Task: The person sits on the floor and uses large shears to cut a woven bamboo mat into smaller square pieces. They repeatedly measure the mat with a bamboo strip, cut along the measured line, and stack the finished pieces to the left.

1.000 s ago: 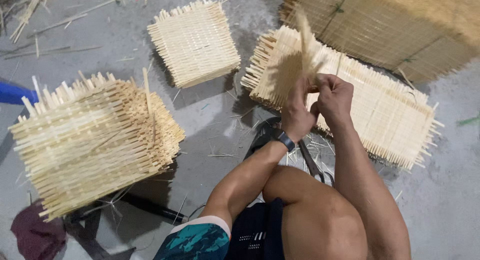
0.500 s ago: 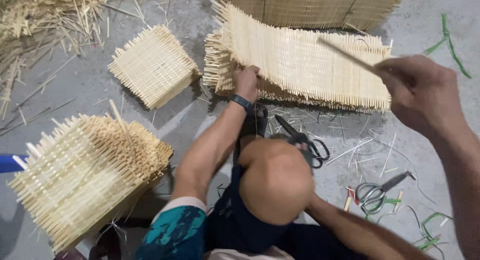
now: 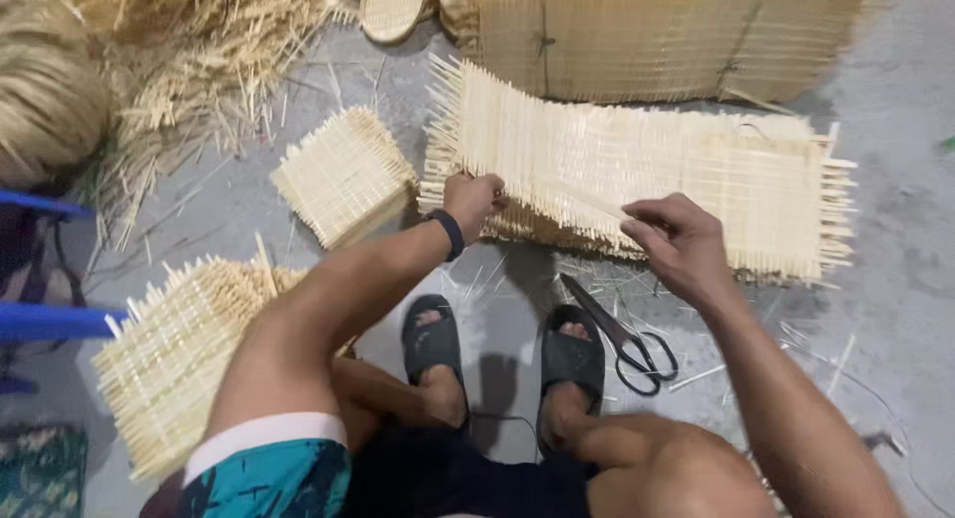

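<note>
Bamboo slats made up the long woven mat (image 3: 647, 180) that lay flat on the grey concrete floor (image 3: 895, 309), its ragged ends bristling at both short sides. The left hand (image 3: 473, 200) was pinched shut on the mat's near-left edge, a dark wristband (image 3: 448, 232) just behind it. The right hand (image 3: 676, 239) rested on the mat's near edge further along, fingers together around a thin sliver (image 3: 597, 202) that ran across the weave towards the left hand.

Close behind the mat's far edge lay a larger, darker woven panel (image 3: 657, 40), leaving almost no gap there. A small square mat (image 3: 343, 175) sat just beside the long mat's left end, and a thicker stack of woven squares (image 3: 179, 364) crowded the person's left knee. Loose straw (image 3: 179, 50) filled the far-left corner of the floor. Black scissors (image 3: 622, 339) lay on the floor between the right foot's black sandal (image 3: 572, 364) and the right forearm, near the mat's edge. Bare concrete showed mainly to the right of the mat.
</note>
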